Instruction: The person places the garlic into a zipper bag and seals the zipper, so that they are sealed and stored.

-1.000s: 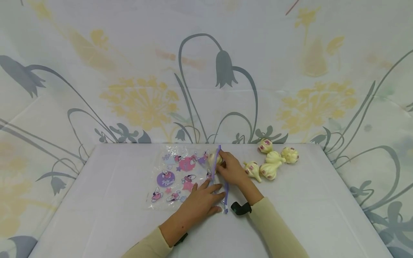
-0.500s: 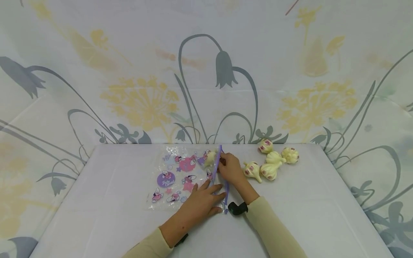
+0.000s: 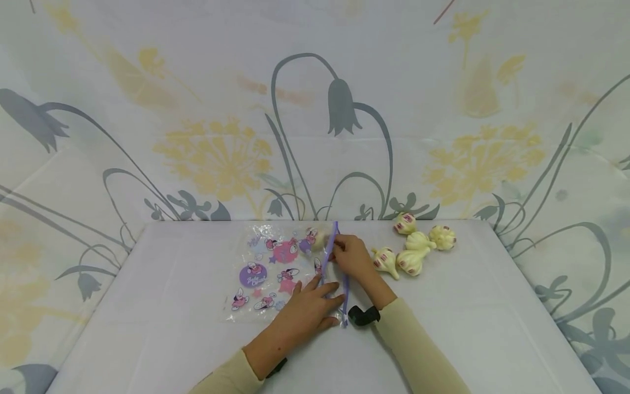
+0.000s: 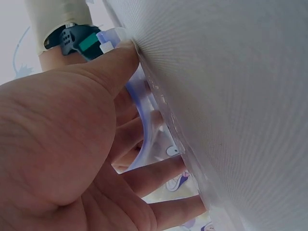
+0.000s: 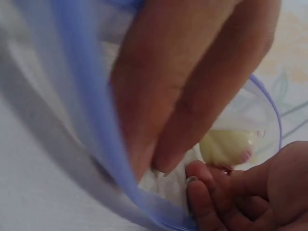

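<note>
The clear printed bag point(image 3: 275, 268) lies flat on the table point(image 3: 172, 284); its thin film looks light, limp and slippery, so it probably slides or crumples unless weighted near the mouth. The left hand point(image 3: 307, 309) rests there, fingers spread and straightened, pressing rather than gripping. Just beyond, a garlic bulb point(image 5: 228, 148) sits inside, by the mouth. The purple zip rim point(image 3: 330, 249) seems the stiffest part and the best hold for parting the sides. At it, the right hand point(image 3: 351, 254) has bent fingers, near the left but apart; I cannot tell whether they grip anything. Farther right, five loose bulbs point(image 3: 419, 241) look firm, smooth and apt to roll, best taken round the belly.
</note>
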`<control>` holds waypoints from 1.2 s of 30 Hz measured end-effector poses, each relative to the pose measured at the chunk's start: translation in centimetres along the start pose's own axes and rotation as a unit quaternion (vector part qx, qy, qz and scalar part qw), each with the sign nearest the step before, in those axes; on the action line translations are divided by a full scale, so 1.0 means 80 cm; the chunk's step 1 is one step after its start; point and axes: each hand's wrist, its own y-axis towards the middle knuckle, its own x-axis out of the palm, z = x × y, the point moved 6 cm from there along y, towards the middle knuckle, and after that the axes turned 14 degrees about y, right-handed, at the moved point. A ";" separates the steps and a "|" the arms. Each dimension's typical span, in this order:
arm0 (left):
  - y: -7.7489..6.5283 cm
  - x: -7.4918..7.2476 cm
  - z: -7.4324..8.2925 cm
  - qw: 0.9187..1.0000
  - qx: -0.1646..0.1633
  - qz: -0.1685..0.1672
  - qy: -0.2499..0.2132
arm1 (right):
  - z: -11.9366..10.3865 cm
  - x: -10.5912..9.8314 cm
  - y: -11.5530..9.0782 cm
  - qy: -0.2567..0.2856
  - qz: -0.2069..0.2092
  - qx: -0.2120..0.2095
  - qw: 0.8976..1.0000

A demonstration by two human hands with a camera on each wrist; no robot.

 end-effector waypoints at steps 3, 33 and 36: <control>-0.001 0.000 0.000 1.000 0.000 0.002 -0.005 | -0.004 0.002 0.000 -0.020 -0.033 -0.003 0.999; -0.001 0.000 -0.001 1.000 -0.009 0.009 -0.021 | -0.056 -0.048 -0.071 -0.174 0.025 -0.159 0.971; -0.002 0.000 -0.001 1.000 -0.009 0.006 -0.024 | -0.056 -0.059 -0.080 -0.183 0.040 -0.183 0.965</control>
